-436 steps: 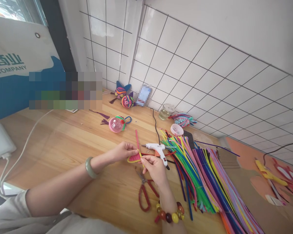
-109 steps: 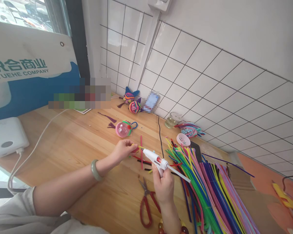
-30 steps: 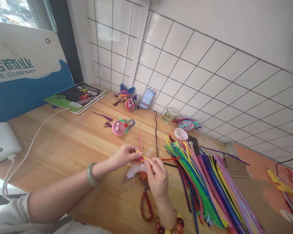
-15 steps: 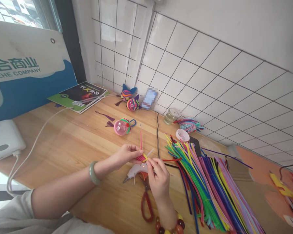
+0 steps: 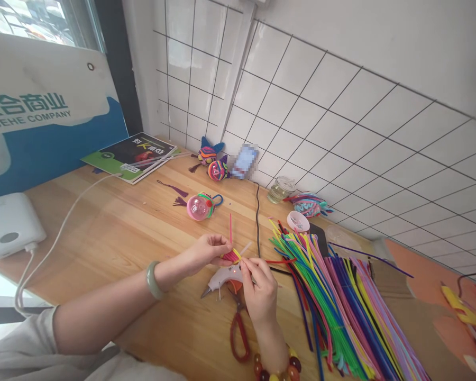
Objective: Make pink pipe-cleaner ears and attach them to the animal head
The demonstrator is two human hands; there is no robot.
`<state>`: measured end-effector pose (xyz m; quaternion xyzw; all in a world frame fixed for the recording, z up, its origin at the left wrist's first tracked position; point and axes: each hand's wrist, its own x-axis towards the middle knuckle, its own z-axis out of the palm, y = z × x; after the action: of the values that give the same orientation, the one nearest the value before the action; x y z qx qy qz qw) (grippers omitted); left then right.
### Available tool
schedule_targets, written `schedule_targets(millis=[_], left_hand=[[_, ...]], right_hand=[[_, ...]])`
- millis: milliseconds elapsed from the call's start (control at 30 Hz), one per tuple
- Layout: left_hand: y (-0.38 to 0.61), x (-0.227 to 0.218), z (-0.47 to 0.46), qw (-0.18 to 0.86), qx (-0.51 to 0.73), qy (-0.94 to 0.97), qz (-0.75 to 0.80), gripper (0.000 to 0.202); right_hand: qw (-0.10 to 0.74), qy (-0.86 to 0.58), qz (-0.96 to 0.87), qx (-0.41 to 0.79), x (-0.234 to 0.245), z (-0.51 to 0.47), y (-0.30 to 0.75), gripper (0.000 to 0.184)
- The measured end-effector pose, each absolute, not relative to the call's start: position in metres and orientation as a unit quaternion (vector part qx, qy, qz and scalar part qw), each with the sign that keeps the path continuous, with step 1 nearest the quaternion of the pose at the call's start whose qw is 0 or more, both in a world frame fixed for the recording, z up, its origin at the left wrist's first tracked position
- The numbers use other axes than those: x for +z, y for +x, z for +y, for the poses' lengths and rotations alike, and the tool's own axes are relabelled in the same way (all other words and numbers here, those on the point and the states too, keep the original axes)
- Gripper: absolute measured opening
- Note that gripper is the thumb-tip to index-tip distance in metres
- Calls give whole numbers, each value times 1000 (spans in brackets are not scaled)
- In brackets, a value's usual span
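Observation:
Pinched in my left hand is a small piece of pink and yellow pipe cleaners, with one pink end standing up from it. My right hand is closed on the yellow edge of the same piece, thumb and finger pressed together. Just below the hands lies a white glue gun, its nozzle pointing left. Red-handled scissors lie under it, partly hidden by my right hand. To the right is a big spread of coloured pipe cleaners.
A pink clear-domed ornament lies beyond my hands, near a purple tassel. Finished ornaments, a phone, a glass jar and a small pink dish stand along the wall. A white cable crosses the left side.
My hands stay nearly in place, still gripping the pink and yellow piece, which is tilted slightly differently. The whole view has shifted a little.

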<state>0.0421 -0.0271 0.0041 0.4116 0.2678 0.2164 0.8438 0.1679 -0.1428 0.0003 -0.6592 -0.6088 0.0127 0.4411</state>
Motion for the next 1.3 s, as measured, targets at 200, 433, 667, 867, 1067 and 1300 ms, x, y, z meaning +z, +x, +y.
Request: schedule_targets(millis=[200,433,667,867,1067,1300], left_hand=[[43,0,-25,839,204,427,269,29],[43,-4,-24,841,197,429,262,29],[42,-2,-24,837,198,434,266,31],[42,0,-24,830,199,449,264,31],[42,1,-24,830,194,457,254,29],[40,3,-23,829,192,465,243,30]], right_hand=[[436,-660,-611,19,0,-142,168,21],[451,-656,-605,23,0,-141,167,21],[456,-651,-605,42,-2,-141,167,20],[475,-653,-585,66,0,-140,165,18],[500,-665,-543,118,4,-139,164,17],[527,-666,-496,183,6,-137,165,18]])
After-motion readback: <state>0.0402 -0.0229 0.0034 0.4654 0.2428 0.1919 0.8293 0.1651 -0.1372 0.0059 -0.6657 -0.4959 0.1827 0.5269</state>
